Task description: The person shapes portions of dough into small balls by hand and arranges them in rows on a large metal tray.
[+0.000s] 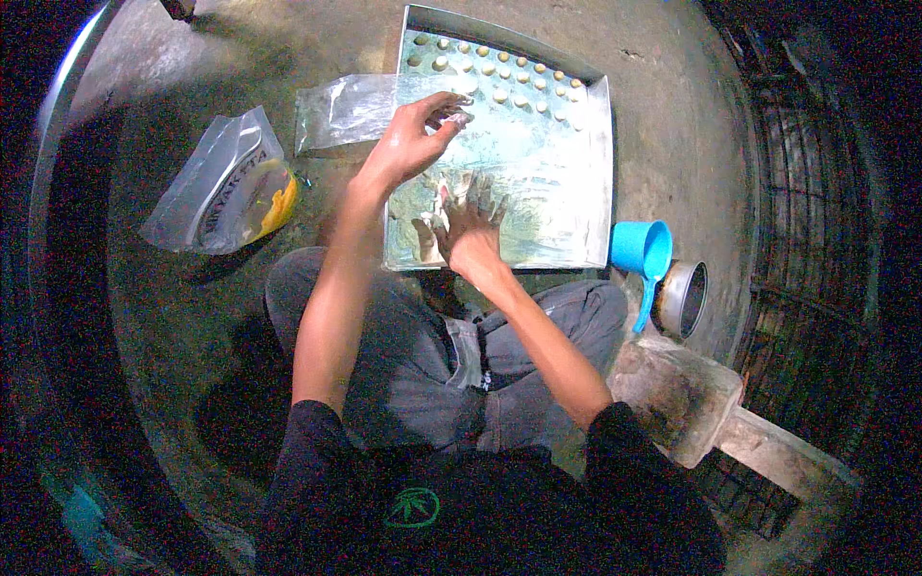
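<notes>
A square metal tray (597,173) lies on the concrete floor before my crossed legs. Rows of small pale dough balls (499,96) fill its far part. My left hand (415,139) hovers over the tray's left side, its fingertips pinched on a small pale dough piece (455,119). My right hand (468,223) rests flat on the greasy near part of the tray, fingers spread, with pale dough under them. Whether that hand grips anything I cannot tell.
A clear plastic bag (338,110) lies by the tray's left edge. Farther left sits a plastic pouch with yellow contents (230,187). Right of the tray are a blue scoop (643,252), a small metal bowl (684,298) and a concrete block (677,394).
</notes>
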A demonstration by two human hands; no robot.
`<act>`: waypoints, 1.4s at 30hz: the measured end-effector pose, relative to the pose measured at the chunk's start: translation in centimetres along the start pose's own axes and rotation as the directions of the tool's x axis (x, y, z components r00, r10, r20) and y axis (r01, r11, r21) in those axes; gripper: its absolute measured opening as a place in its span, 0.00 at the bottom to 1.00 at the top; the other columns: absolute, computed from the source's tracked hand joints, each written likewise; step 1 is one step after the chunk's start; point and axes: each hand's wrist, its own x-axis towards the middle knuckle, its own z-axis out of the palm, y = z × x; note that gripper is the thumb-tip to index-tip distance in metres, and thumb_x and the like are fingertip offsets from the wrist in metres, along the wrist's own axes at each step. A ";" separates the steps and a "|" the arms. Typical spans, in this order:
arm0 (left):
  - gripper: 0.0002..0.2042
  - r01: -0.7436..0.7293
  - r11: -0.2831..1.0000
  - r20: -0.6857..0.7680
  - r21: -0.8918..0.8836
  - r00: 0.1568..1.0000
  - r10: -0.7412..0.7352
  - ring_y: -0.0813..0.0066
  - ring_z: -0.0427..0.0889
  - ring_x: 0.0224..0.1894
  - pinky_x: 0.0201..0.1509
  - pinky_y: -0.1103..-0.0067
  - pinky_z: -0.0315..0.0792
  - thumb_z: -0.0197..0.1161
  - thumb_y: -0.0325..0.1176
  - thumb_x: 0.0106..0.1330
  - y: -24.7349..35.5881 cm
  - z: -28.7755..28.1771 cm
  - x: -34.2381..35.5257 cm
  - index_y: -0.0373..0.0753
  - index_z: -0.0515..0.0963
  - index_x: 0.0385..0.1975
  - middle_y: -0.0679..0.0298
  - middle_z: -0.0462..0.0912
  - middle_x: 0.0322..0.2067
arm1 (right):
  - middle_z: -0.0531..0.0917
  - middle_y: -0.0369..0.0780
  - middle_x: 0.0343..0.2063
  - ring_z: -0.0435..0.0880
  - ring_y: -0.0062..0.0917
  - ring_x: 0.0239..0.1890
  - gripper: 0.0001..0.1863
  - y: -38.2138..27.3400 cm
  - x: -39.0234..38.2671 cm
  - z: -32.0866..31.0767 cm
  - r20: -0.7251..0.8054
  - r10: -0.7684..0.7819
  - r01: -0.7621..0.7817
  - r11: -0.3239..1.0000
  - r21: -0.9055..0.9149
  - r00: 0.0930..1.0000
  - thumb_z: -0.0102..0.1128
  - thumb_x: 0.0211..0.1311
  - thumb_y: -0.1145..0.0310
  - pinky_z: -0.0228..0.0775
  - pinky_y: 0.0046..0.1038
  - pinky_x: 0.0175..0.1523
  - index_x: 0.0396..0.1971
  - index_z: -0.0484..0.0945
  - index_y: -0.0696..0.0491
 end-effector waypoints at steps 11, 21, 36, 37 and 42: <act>0.19 -0.021 1.000 0.002 0.020 1.000 0.021 0.63 0.81 0.44 0.51 0.71 0.73 0.60 0.37 0.63 -0.4 0.1 0.2 0.34 0.75 0.50 0.51 0.82 0.43 | 0.47 0.58 0.68 0.46 0.55 0.69 0.40 0.4 -0.6 0.8 -0.043 0.062 -0.061 0.998 0.019 0.997 0.43 0.65 0.42 0.33 0.60 0.67 0.68 0.52 0.55; 0.19 0.024 1.000 0.075 0.009 0.997 -0.024 0.67 0.79 0.50 0.56 0.72 0.71 0.59 0.39 0.64 0.2 -0.2 0.3 0.35 0.75 0.51 0.54 0.81 0.47 | 0.43 0.57 0.68 0.41 0.58 0.70 0.37 1.2 -0.5 1.3 0.050 0.081 -0.083 0.996 0.026 0.995 0.44 0.65 0.44 0.29 0.63 0.67 0.69 0.52 0.48; 0.19 0.001 1.000 0.017 0.002 1.000 -0.001 0.64 0.81 0.43 0.50 0.72 0.74 0.60 0.39 0.63 -0.3 0.2 0.3 0.34 0.75 0.50 0.52 0.82 0.43 | 0.44 0.54 0.69 0.39 0.54 0.71 0.34 0.8 -0.9 1.0 -0.045 0.021 -0.022 1.000 -0.010 0.999 0.47 0.65 0.48 0.29 0.65 0.66 0.67 0.57 0.45; 0.19 -0.017 1.000 0.001 -0.011 1.000 0.017 0.63 0.82 0.39 0.47 0.72 0.75 0.60 0.39 0.62 -0.2 0.2 0.3 0.34 0.76 0.49 0.51 0.83 0.41 | 0.44 0.54 0.69 0.40 0.53 0.71 0.33 0.7 -0.8 0.9 -0.050 0.018 -0.019 0.999 -0.027 0.999 0.46 0.65 0.48 0.29 0.65 0.66 0.67 0.58 0.46; 0.19 -0.029 1.000 0.008 -0.011 1.000 0.029 0.61 0.82 0.40 0.47 0.71 0.75 0.60 0.39 0.62 -0.1 0.3 0.2 0.33 0.76 0.49 0.51 0.82 0.42 | 0.47 0.55 0.69 0.44 0.53 0.70 0.32 0.3 -0.9 0.6 -0.031 0.024 -0.025 0.999 -0.038 0.999 0.44 0.65 0.47 0.31 0.66 0.65 0.66 0.59 0.46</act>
